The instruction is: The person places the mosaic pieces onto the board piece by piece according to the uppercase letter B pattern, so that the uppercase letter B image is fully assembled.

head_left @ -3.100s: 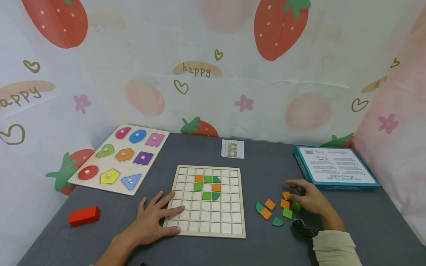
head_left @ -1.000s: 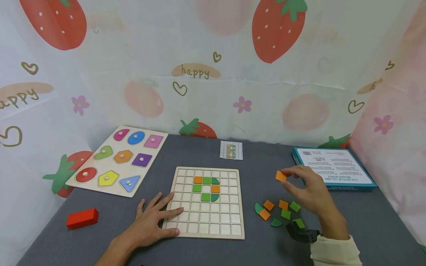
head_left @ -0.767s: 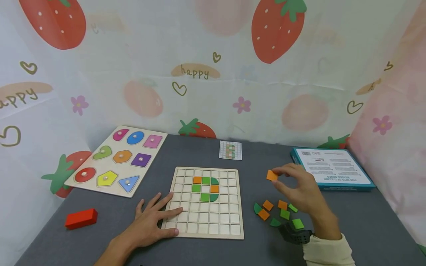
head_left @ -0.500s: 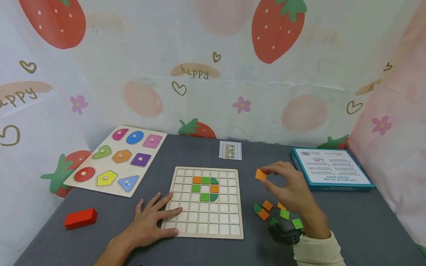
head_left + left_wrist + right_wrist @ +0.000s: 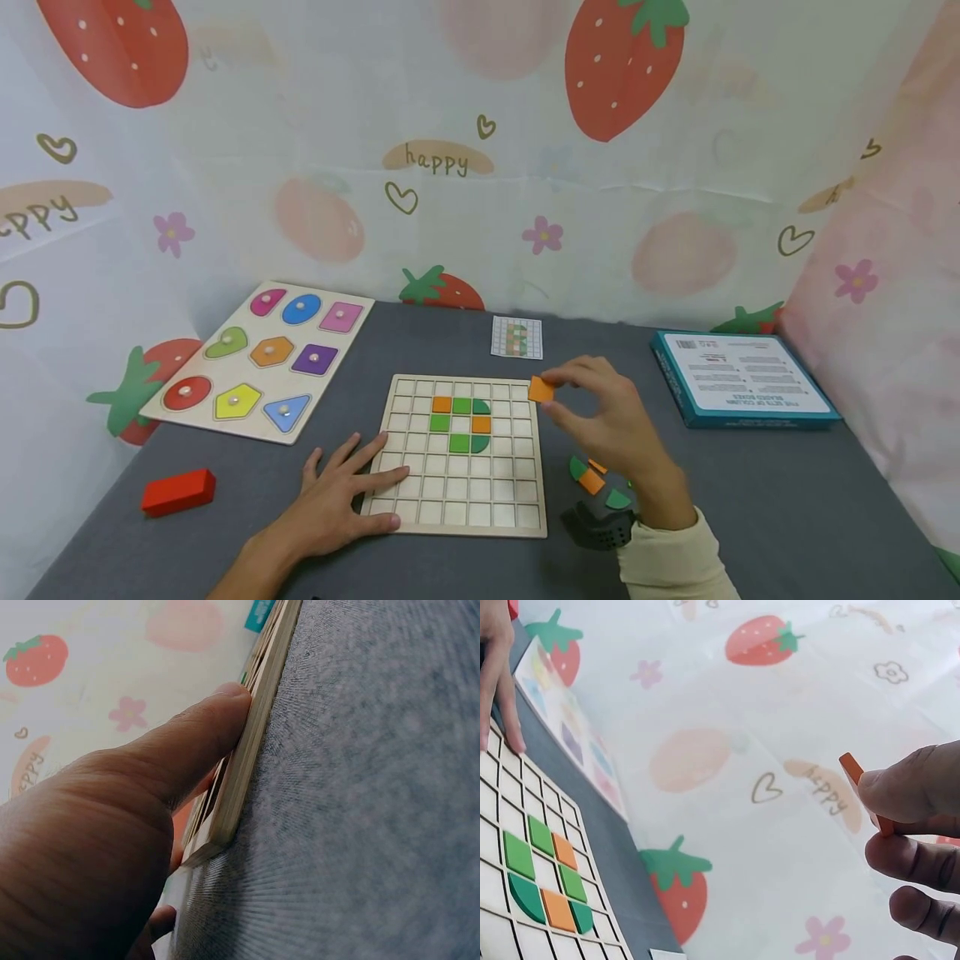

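My right hand [image 5: 611, 417] pinches an orange square tile [image 5: 541, 389] between thumb and forefinger, raised above the right edge of a wooden grid board [image 5: 468, 488]. In the right wrist view the tile [image 5: 853, 772] shows nearly edge-on. My left hand [image 5: 336, 502] rests with spread fingers on the board's left edge; its thumb [image 5: 214, 716] lies along the rim in the left wrist view. Green squares [image 5: 459, 443], orange squares [image 5: 442, 405] and two dark green rounded pieces [image 5: 480, 444] sit in the grid around one bare cell.
Loose tiles, among them an orange square [image 5: 592, 482] and a green rounded piece [image 5: 618, 499], lie right of the board, partly hidden by the right wrist. A pattern card [image 5: 517, 337] lies behind it. Also here: a shape puzzle [image 5: 262, 383], a red block [image 5: 178, 492], a teal box [image 5: 750, 379].
My right hand picked up an orange tile from the loose pieces, lifted it and carried it left to the board's right edge. The left hand has stayed on the board.
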`<action>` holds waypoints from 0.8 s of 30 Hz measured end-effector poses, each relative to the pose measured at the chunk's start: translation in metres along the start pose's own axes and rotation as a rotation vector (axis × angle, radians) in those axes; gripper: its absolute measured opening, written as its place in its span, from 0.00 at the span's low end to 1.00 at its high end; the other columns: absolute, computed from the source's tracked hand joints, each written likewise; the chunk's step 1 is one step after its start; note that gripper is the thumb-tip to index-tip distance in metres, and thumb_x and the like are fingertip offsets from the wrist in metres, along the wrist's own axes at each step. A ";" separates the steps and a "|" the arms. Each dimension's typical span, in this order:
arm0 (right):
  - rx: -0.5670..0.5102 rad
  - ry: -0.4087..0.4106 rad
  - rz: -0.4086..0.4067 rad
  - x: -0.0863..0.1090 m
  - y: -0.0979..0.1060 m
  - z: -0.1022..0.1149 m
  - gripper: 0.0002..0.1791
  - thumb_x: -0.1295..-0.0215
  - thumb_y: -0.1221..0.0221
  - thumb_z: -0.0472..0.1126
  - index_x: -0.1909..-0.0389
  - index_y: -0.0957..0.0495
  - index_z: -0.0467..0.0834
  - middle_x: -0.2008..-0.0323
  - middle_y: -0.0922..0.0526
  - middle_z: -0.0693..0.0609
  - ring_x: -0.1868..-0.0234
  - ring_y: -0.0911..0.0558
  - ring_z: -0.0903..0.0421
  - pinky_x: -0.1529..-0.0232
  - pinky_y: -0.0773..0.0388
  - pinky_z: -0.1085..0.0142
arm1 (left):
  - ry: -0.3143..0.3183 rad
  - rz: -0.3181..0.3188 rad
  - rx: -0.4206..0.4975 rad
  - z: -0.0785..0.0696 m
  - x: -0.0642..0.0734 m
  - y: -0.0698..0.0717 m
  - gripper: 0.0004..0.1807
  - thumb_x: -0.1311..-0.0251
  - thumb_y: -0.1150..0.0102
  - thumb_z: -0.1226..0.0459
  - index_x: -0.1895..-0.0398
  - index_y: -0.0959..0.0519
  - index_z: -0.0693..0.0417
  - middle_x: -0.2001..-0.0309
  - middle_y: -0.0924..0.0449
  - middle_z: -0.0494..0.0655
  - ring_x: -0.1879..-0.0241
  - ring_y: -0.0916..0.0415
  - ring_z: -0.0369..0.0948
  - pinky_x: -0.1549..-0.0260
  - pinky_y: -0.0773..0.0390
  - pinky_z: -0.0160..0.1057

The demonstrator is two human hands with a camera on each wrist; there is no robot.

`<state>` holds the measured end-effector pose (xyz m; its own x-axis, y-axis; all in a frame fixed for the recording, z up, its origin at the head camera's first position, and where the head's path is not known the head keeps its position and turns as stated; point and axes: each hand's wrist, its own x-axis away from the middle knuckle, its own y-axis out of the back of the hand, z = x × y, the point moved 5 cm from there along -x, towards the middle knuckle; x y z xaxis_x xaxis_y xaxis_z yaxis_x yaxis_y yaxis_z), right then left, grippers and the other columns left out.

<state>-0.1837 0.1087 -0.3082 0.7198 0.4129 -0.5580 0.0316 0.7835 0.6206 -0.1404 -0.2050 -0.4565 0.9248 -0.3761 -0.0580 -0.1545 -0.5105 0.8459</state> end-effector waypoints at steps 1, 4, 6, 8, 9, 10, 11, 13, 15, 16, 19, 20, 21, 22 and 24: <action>0.001 -0.002 0.004 -0.001 -0.002 0.001 0.15 0.44 0.31 0.32 0.55 0.17 0.40 0.56 0.20 0.55 0.53 0.28 0.55 0.56 0.28 0.54 | -0.001 0.000 0.000 0.000 0.000 0.000 0.36 0.49 0.41 0.33 0.37 0.24 0.34 0.27 0.46 0.48 0.30 0.57 0.62 0.46 0.70 0.74; -0.005 -0.005 0.013 -0.003 -0.008 0.002 0.15 0.44 0.31 0.33 0.54 0.17 0.41 0.56 0.20 0.55 0.53 0.28 0.56 0.56 0.28 0.54 | -0.002 -0.003 0.001 0.000 0.000 0.000 0.36 0.49 0.41 0.34 0.37 0.24 0.34 0.27 0.46 0.48 0.30 0.57 0.63 0.46 0.69 0.74; -0.016 0.002 0.013 -0.004 -0.013 0.003 0.15 0.44 0.31 0.33 0.54 0.17 0.41 0.56 0.20 0.55 0.53 0.28 0.55 0.56 0.27 0.54 | -0.003 -0.004 0.000 0.001 0.000 0.000 0.36 0.49 0.41 0.33 0.37 0.24 0.34 0.27 0.46 0.48 0.30 0.57 0.63 0.46 0.69 0.74; -0.040 0.012 0.015 -0.005 -0.017 0.003 0.15 0.44 0.31 0.33 0.54 0.17 0.41 0.56 0.20 0.55 0.53 0.28 0.55 0.56 0.27 0.54 | -0.003 -0.006 -0.003 0.001 0.001 0.000 0.36 0.49 0.41 0.33 0.37 0.24 0.34 0.27 0.46 0.48 0.30 0.57 0.62 0.46 0.69 0.74; -0.049 0.016 0.015 -0.006 -0.020 0.002 0.15 0.43 0.31 0.33 0.54 0.17 0.41 0.56 0.20 0.55 0.53 0.27 0.54 0.56 0.27 0.54 | -0.003 -0.006 -0.003 0.001 0.001 0.000 0.36 0.49 0.41 0.33 0.37 0.24 0.34 0.27 0.46 0.48 0.30 0.57 0.63 0.46 0.69 0.74; -0.059 0.021 0.015 -0.007 -0.023 0.003 0.15 0.43 0.31 0.33 0.54 0.17 0.40 0.56 0.19 0.55 0.53 0.27 0.54 0.56 0.27 0.54 | -0.003 -0.006 -0.004 0.001 0.001 0.000 0.36 0.49 0.41 0.33 0.37 0.24 0.33 0.27 0.46 0.48 0.30 0.57 0.63 0.46 0.69 0.74; -0.068 0.026 0.016 -0.008 -0.026 0.002 0.14 0.43 0.31 0.33 0.55 0.17 0.40 0.56 0.19 0.55 0.53 0.27 0.54 0.56 0.27 0.53 | -0.004 -0.007 -0.004 0.001 0.001 0.000 0.36 0.49 0.41 0.33 0.37 0.24 0.33 0.27 0.46 0.48 0.30 0.57 0.63 0.46 0.69 0.74; -0.082 0.031 0.022 -0.009 -0.033 0.001 0.14 0.43 0.31 0.33 0.55 0.17 0.40 0.56 0.20 0.54 0.53 0.27 0.53 0.56 0.27 0.53 | -0.006 -0.009 -0.005 0.001 0.001 0.000 0.36 0.49 0.41 0.33 0.37 0.24 0.33 0.27 0.45 0.48 0.30 0.57 0.63 0.46 0.69 0.74; -0.088 0.034 0.028 -0.010 -0.041 0.000 0.14 0.43 0.31 0.34 0.55 0.17 0.40 0.56 0.20 0.54 0.53 0.27 0.53 0.56 0.26 0.53 | -0.008 -0.010 -0.004 0.001 0.001 0.000 0.36 0.49 0.41 0.33 0.37 0.24 0.33 0.27 0.45 0.48 0.30 0.57 0.63 0.46 0.69 0.74; -0.091 0.035 0.033 -0.010 -0.045 0.000 0.14 0.43 0.31 0.34 0.55 0.17 0.40 0.56 0.20 0.54 0.53 0.27 0.54 0.56 0.26 0.54 | -0.008 -0.010 -0.005 0.001 0.001 0.000 0.36 0.49 0.41 0.33 0.37 0.24 0.33 0.27 0.45 0.48 0.30 0.57 0.63 0.46 0.69 0.74; -0.098 0.032 0.050 -0.011 -0.056 -0.002 0.14 0.43 0.31 0.34 0.55 0.17 0.40 0.57 0.21 0.53 0.54 0.26 0.53 0.56 0.25 0.55 | -0.006 -0.008 -0.007 0.001 0.001 0.000 0.36 0.49 0.41 0.33 0.37 0.24 0.33 0.27 0.46 0.48 0.30 0.57 0.62 0.46 0.69 0.74; -0.097 0.024 0.058 -0.011 -0.060 -0.003 0.14 0.43 0.32 0.34 0.55 0.17 0.40 0.58 0.21 0.54 0.54 0.26 0.53 0.57 0.25 0.56 | -0.005 -0.007 -0.006 0.001 0.000 0.000 0.36 0.49 0.41 0.33 0.37 0.24 0.33 0.27 0.46 0.48 0.30 0.57 0.62 0.46 0.69 0.74; -0.098 0.017 0.066 -0.011 -0.063 -0.003 0.14 0.43 0.32 0.34 0.55 0.17 0.41 0.58 0.21 0.55 0.54 0.26 0.53 0.57 0.25 0.56 | -0.004 -0.006 -0.005 0.001 0.000 0.000 0.36 0.49 0.41 0.33 0.37 0.24 0.33 0.27 0.46 0.48 0.30 0.57 0.62 0.46 0.69 0.74; -0.100 0.009 0.074 -0.011 -0.067 -0.004 0.14 0.43 0.32 0.34 0.55 0.17 0.41 0.58 0.21 0.55 0.55 0.26 0.53 0.58 0.26 0.57 | -0.004 -0.005 -0.006 0.001 0.000 0.000 0.36 0.49 0.41 0.33 0.37 0.24 0.33 0.27 0.46 0.48 0.30 0.57 0.62 0.46 0.69 0.74; -0.106 -0.007 0.088 -0.011 -0.074 -0.005 0.14 0.42 0.32 0.35 0.55 0.17 0.42 0.59 0.21 0.57 0.56 0.27 0.55 0.58 0.26 0.57 | -0.005 -0.005 -0.004 0.000 0.000 -0.001 0.36 0.49 0.41 0.33 0.37 0.24 0.33 0.27 0.46 0.48 0.30 0.57 0.62 0.46 0.69 0.74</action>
<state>-0.1971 0.0489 -0.3506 0.7211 0.4794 -0.5002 -0.1052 0.7894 0.6048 -0.1405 -0.2050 -0.4574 0.9239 -0.3770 -0.0647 -0.1483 -0.5089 0.8479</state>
